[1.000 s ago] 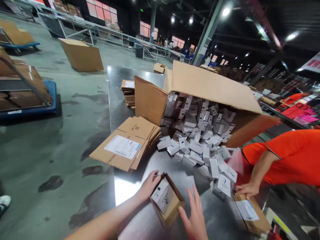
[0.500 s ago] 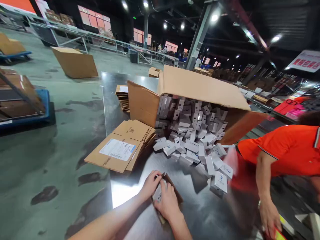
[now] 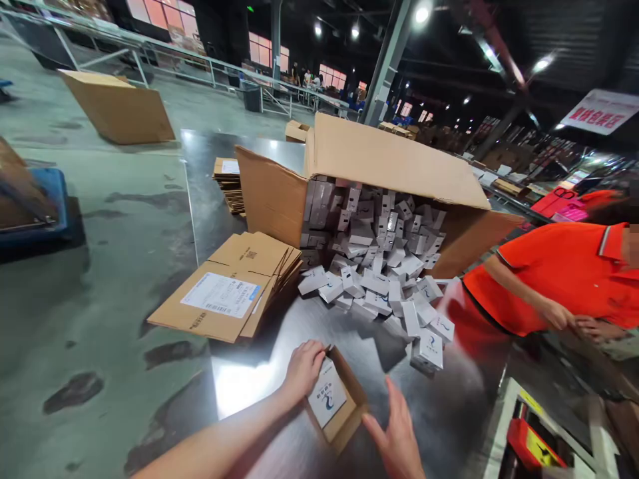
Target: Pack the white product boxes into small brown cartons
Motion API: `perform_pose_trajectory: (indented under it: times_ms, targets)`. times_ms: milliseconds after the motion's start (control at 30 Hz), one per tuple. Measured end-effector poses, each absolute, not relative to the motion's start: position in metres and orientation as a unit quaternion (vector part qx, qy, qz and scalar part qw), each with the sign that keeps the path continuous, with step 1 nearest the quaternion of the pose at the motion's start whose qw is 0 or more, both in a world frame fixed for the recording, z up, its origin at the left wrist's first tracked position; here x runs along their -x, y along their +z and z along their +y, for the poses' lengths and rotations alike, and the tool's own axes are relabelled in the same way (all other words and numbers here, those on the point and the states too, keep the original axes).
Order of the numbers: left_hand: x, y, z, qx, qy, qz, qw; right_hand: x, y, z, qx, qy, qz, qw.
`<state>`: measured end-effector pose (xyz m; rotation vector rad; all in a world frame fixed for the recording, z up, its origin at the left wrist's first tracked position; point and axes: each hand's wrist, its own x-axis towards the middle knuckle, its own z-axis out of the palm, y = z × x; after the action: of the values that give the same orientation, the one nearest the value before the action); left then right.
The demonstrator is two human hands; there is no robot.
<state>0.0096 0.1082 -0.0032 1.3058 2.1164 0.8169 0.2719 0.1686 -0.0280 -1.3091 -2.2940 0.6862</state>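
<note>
1. The left hand [image 3: 303, 368] comes in from the near left with the forearm stretched over the steel counter [image 3: 239, 389]; its fingers curl over the far left edge of a small open carton [image 3: 344, 416], gripping it
2. The right hand [image 3: 397, 436] rises from the near edge just right of the carton, palm flat, fingers spread and loose, holding nothing and not quite touching the cardboard
3. The carton is plain brown cardboard, tilted on the counter at the near middle; a white product box [image 3: 327, 401] with a blue swirl mark and dark print lies inside it, face up
4. Beyond it, a heap of matching white boxes [image 3: 384, 293] spills from a big carton [image 3: 379, 159] tipped on its side
5. A stack of flattened cartons [image 3: 234, 283] with a shipping label lies to the left, and another flat stack [image 3: 228, 183] sits farther back
6. On the right a person in an orange shirt [image 3: 549, 273] leans by the counter, hands low
</note>
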Motion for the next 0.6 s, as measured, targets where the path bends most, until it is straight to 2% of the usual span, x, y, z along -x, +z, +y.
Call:
perform_pose_trajectory:
  times_ms: [133, 300, 433, 600]
  targets:
    - [-0.026, 0.01, 0.098, -0.544, 0.255, 0.738, 0.307, -0.28, -0.069, 0.159, 0.487, 0.321, -0.786, 0.204]
    - [-0.023, 0.029, 0.09, -0.501, 0.204, 0.755, 0.37, -0.248, -0.065, 0.16, 0.524, 0.297, -0.765, 0.227]
    - [-0.028, 0.044, 0.082, -0.532, 0.186, 0.761, 0.32, -0.247, -0.052, 0.162, 0.531, 0.331, -0.747, 0.223]
    - [-0.067, 0.058, 0.075, -0.672, -0.004, 0.689, 0.271, -0.243, -0.05, 0.161, 0.525, 0.411, -0.705, 0.242]
